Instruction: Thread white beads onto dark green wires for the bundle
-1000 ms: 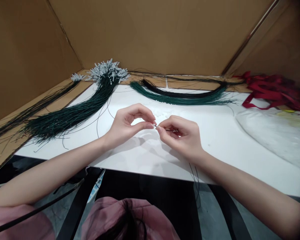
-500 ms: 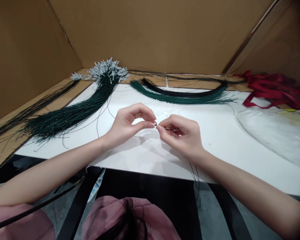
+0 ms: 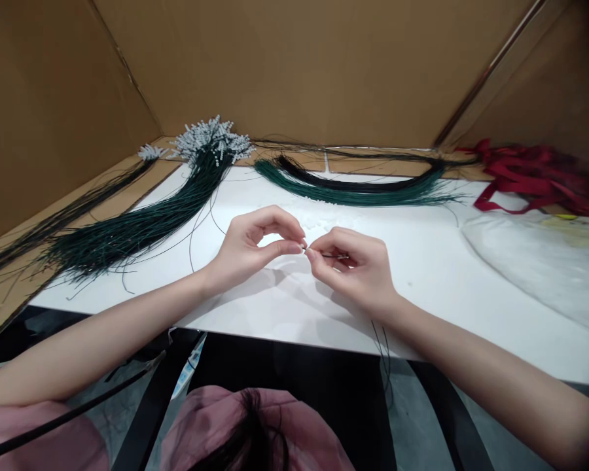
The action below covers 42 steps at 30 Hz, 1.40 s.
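While your two hands meet above the white tabletop (image 3: 451,281), your left hand (image 3: 255,243) has its thumb and index finger pinched on a tiny white bead (image 3: 302,247), mostly hidden by the fingertips. Your right hand (image 3: 356,265), just beside it toward three o'clock, has thumb and index finger closed on a dark wire (image 3: 331,256), whose tip points at the bead; whether it is through the hole, you cannot tell at this size.

Clock positions run from your fingertips. At twelve o'clock, just beyond your hands, lie loose white beads (image 3: 319,218). At one o'clock a curved bundle of green wires (image 3: 363,196) lies along a black wire bundle (image 3: 358,183). Between two and three o'clock sits a heap of red ribbon (image 3: 530,176), with a clear plastic bag (image 3: 550,268) at three. Thin dark strands (image 3: 383,347) hang over the near edge at five o'clock. A thick sheaf of dark green wires (image 3: 167,219) spreads from nine toward eleven o'clock, where its white beaded tips (image 3: 211,140) cluster near the cardboard wall (image 3: 299,72).
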### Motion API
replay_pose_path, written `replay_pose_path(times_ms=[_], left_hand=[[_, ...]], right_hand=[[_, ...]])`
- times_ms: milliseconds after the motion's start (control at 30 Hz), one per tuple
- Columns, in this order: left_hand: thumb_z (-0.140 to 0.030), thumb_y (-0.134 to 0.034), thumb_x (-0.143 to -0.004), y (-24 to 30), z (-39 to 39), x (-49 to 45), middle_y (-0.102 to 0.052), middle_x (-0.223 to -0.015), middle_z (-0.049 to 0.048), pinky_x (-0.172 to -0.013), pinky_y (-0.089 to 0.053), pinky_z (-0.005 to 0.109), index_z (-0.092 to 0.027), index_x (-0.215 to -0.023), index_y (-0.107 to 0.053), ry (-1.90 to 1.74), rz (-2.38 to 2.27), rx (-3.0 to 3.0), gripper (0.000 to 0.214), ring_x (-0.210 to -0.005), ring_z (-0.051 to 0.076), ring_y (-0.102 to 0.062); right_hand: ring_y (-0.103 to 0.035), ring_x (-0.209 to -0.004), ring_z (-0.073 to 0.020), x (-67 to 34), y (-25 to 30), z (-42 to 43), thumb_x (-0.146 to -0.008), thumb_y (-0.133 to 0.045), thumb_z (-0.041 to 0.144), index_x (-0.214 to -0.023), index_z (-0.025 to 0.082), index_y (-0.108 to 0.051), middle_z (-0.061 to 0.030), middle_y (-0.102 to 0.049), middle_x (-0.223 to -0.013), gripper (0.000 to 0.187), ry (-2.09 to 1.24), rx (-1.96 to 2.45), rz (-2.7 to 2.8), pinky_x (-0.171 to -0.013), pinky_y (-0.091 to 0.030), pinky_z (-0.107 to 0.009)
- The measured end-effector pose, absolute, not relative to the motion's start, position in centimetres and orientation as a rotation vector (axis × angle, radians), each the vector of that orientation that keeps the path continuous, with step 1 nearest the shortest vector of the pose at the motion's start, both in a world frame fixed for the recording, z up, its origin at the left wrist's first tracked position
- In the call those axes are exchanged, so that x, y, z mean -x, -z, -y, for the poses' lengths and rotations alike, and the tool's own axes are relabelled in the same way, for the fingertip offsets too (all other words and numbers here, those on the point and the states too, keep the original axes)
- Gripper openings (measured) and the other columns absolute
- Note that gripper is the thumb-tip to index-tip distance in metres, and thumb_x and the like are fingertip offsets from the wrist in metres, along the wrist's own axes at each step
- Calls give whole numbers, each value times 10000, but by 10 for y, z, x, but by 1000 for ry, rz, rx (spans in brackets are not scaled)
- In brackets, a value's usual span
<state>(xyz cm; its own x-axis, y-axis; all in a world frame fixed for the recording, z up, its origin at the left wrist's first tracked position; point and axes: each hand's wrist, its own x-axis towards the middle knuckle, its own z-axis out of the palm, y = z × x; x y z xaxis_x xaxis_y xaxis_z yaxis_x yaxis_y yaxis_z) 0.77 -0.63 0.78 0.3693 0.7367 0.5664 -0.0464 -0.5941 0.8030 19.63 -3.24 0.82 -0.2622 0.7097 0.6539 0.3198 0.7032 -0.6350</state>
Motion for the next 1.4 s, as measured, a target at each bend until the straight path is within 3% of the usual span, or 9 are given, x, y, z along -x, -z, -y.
replay_pose_path(times_ms=[1400], left_hand=[[-188, -788, -745, -5, 4, -11, -672, -821, 17, -733, -567, 226, -158, -871, -661, -1268, -649, -1788, 182, -769, 124, -678]], right_hand=[[-384, -501, -72, -195, -5, 34, -799, -609, 108, -682, 173, -604, 37, -489, -576, 134, -456, 842, 1840, -471, -301, -228]])
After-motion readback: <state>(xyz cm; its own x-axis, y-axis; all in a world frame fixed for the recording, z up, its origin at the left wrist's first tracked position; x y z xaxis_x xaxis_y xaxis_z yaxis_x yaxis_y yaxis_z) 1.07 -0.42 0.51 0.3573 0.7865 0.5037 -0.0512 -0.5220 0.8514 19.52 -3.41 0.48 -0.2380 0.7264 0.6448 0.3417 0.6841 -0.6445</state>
